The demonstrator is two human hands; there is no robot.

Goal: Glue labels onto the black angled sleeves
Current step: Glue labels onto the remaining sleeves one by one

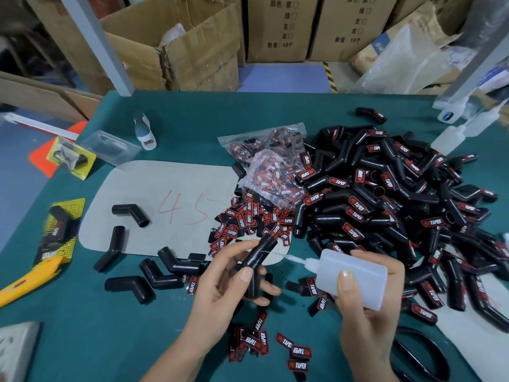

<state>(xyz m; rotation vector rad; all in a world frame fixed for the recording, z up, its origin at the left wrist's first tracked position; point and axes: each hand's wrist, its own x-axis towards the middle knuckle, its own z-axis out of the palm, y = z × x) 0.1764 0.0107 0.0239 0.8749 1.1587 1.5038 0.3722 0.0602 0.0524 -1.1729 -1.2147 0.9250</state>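
Sleeve, black, angled: held in left hand grip above green table. Right hand grips glue bottle, nozzle touching sleeve. Loose labels just beside.

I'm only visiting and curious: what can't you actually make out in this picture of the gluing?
- Head view: glue on the held sleeve: nozzle tip too thin to tell.
- Level in the glue bottle: right hand covers the cloudy plastic.
- Black ring: cut off by the bottom edge.
- Left hand hides the sleeve's lower end.
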